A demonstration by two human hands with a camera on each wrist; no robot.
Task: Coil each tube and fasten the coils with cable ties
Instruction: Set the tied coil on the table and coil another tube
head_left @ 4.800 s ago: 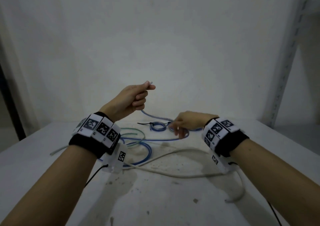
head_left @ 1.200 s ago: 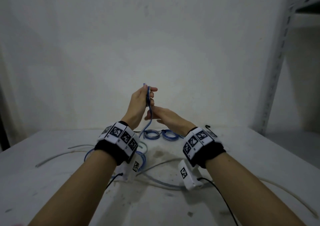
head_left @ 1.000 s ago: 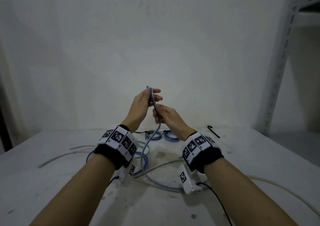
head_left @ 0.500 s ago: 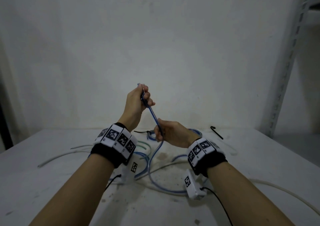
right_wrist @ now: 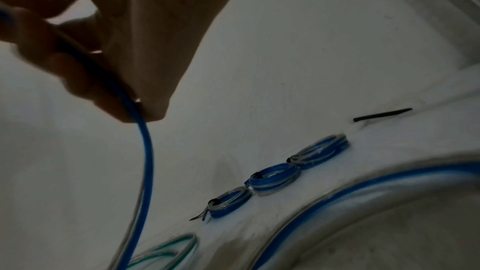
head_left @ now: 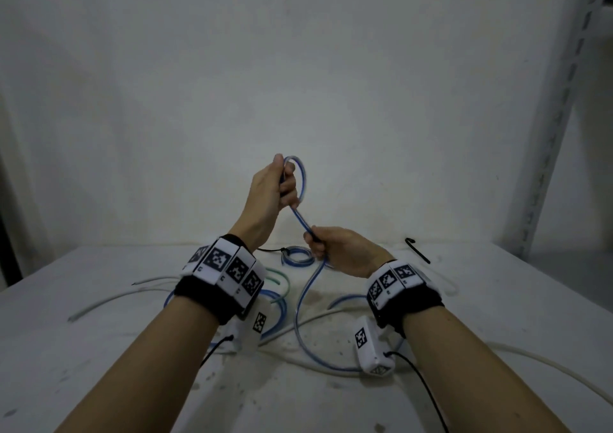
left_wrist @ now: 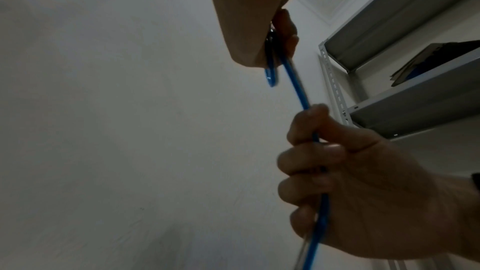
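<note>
While a small loop of the blue tube (head_left: 300,180) is held up in front of the wall (head_left: 298,67), the tube's free length is gripped lower down by the other hand. The left hand (head_left: 270,193) is raised above the table (head_left: 497,300), its fingers curled round the top of the loop, which stands out past the fingertips. The right hand (head_left: 345,250) is held lower and to the right, closed in a fist round the same tube, with a short straight stretch drawn between the two hands (seen plainly in the left wrist view, where the tube (left_wrist: 298,81) runs from one fist down into the other). Below the right hand the tube hangs down in a curve to the table and sweeps round toward the right wrist.

Three finished coils (right_wrist: 272,178) are laid in a row at the back of the table, touching or nearly so, each bound by a dark cable tie (right_wrist: 255,176). A loose black cable tie (head_left: 417,250) is laid well to their right, near the wall. A green tube (head_left: 282,286) and a white tube (head_left: 116,303) are spread uncoiled on the table, beside more blue tubing. A metal shelf (left_wrist: 402,38) is seen at the right.
</note>
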